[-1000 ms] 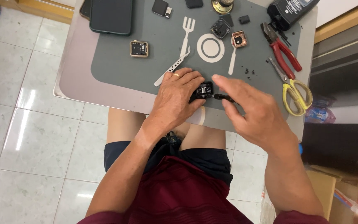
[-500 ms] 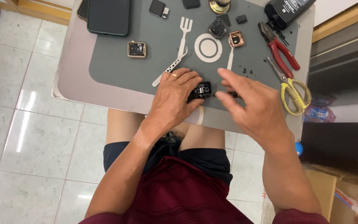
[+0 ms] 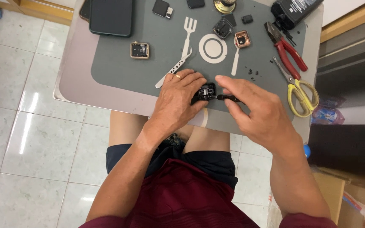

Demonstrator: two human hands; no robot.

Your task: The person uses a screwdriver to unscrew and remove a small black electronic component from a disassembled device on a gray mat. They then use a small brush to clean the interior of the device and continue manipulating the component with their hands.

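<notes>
Right around the middle of the frame, at the near edge of the grey mat (image 3: pixel 119 63), the left hand (image 3: pixel 178 99) is clamped over a small black device (image 3: pixel 205 91), fingers curled around it and pinning it to the mat. Just to the right of it, the right hand (image 3: pixel 256 112) pinches a thin black tool (image 3: pixel 228 98) between thumb and fingers, tip pointing at the device and pretty much touching it. Metal tweezers (image 3: pixel 174 67) lie just above the left hand. Further up there's a square gold watch case (image 3: pixel 140 50), and a dark phone (image 3: pixel 111 17) sits upper left. Over on the right edge, red pliers (image 3: pixel 287 51) and yellow scissors (image 3: pixel 300 90) lie side by side.
</notes>
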